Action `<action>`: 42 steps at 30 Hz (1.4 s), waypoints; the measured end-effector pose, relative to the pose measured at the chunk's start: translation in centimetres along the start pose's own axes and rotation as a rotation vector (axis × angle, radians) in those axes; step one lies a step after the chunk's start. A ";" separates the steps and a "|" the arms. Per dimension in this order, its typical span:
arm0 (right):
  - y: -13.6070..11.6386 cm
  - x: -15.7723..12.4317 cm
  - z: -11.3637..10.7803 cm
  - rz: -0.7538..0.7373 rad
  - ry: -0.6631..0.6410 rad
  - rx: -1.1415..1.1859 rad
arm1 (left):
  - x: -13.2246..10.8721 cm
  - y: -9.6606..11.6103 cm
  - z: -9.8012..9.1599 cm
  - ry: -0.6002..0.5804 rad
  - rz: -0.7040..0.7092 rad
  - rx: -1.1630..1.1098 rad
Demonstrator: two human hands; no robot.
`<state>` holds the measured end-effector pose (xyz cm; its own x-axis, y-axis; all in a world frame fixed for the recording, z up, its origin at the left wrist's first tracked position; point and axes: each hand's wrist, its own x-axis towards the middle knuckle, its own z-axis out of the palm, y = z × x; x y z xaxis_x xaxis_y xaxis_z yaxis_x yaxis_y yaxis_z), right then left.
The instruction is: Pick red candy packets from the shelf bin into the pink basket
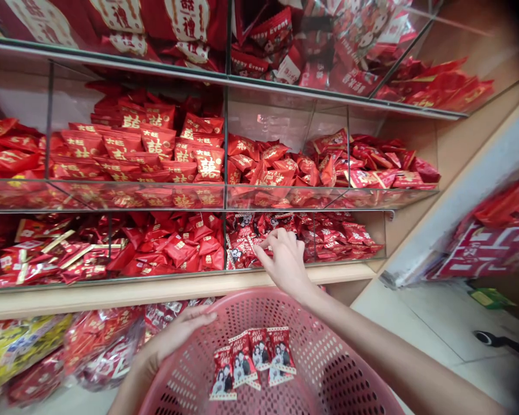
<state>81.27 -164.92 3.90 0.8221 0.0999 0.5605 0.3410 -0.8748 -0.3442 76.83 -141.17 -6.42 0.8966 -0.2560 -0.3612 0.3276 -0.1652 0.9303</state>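
My left hand (179, 333) grips the left rim of a pink perforated plastic basket (328, 369). Several small red packets with printed photos (251, 360) lie side by side on the basket's floor. My right hand (285, 259) reaches up over the basket into the lowest glass bin, its fingers pinched on a red and white packet (259, 245) among the pile of similar packets there.
Glass-fronted shelf bins (225, 196) hold heaps of red sweet packets on three levels. A wooden ledge (155, 291) runs under the lowest bin. Bagged red and yellow goods (47, 351) sit below left. More red packs (493, 242) stand right, above a tiled floor.
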 end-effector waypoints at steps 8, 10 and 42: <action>-0.2 1.9 1.7 0.209 -0.189 0.067 | -0.2 0.3 0.2 -0.045 -0.004 -0.038; -0.4 1.6 1.8 0.205 -0.165 0.085 | -0.4 0.6 0.5 -0.102 -0.011 -0.100; 7.1 -9.9 4.7 -0.103 -0.658 0.266 | -0.6 1.0 0.7 0.046 -0.045 0.004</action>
<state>77.71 -169.90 -7.61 0.8557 0.5142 0.0588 0.4624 -0.7084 -0.5332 76.39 -141.82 -5.33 0.8938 -0.2038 -0.3995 0.3670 -0.1794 0.9127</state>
